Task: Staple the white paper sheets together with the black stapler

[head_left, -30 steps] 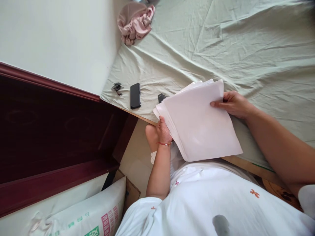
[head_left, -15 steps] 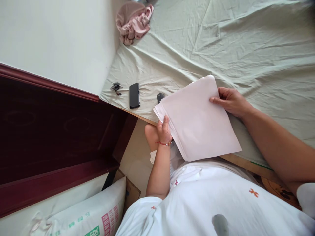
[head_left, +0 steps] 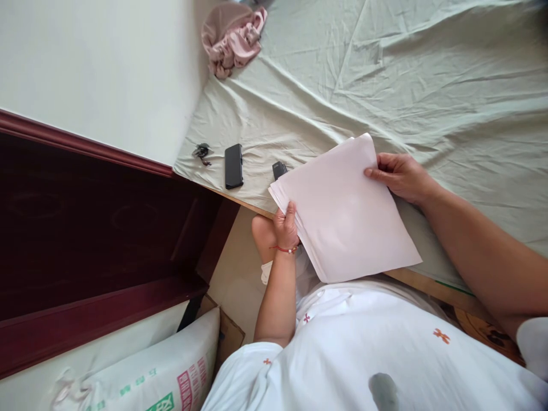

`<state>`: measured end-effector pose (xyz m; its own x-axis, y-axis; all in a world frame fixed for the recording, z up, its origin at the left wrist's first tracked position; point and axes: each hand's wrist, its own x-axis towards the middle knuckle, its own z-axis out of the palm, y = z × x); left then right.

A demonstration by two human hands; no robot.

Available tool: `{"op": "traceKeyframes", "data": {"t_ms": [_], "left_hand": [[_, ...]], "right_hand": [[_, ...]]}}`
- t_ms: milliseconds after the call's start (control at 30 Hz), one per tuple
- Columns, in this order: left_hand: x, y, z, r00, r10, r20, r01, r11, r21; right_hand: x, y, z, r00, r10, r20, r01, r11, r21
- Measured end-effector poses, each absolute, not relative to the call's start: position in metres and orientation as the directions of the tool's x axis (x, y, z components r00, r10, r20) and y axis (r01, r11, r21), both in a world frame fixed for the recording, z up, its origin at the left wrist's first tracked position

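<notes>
both hands on a stack of white paper at the bed's edge

nearest in, the person's white shirt (head_left: pixel 368 348) fills the bottom of the view, and down at the lower left sits a white printed sack (head_left: pixel 162 374) against dark red wooden furniture (head_left: pixel 85 228). just above the shirt, the stack of white paper (head_left: pixel 346 211) hangs tilted over the edge of the bed, sheets fanned slightly at the left side. the left hand (head_left: pixel 286 227), red bracelet at the wrist, is clenched on the stack's left edge, thumb on top. the right hand (head_left: pixel 402 177) grasps the far right edge, thumb over the top sheet, fingers tucked behind. beyond, on the pale green bedsheet (head_left: pixel 428 85), a small dark object (head_left: pixel 279 169) peeks out beside the paper, then a black phone (head_left: pixel 233 165), then keys (head_left: pixel 202 153). farthest off, a pink crumpled cloth (head_left: pixel 233 37) by the wall
</notes>
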<state>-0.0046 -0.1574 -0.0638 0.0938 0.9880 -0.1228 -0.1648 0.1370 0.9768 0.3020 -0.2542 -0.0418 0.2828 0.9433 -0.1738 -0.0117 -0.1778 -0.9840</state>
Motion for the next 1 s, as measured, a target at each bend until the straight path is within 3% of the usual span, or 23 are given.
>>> {"op": "traceKeyframes", "data": {"t_ms": [300, 633, 1000], "left_hand": [[-0.0052, -0.1569, -0.0671, 0.044, 0.99, -0.131, -0.179, 0.137, 0.974], [-0.0062, -0.1594, -0.064, 0.122, 0.988, -0.096, -0.102, 0.109, 0.989], [-0.0047, -0.1599, -0.0684, 0.112, 0.99, -0.081, -0.082, 0.091, 0.992]], "right_hand": [[0.2989, -0.252, -0.0427, 0.34, 0.926, -0.166, 0.063, -0.198, -0.978], [0.2994, -0.252, -0.0402, 0.326, 0.936, -0.13, 0.171, -0.194, -0.966], [0.2966, -0.2522, -0.0383, 0.308, 0.94, -0.147, 0.158, -0.203, -0.966]]}}
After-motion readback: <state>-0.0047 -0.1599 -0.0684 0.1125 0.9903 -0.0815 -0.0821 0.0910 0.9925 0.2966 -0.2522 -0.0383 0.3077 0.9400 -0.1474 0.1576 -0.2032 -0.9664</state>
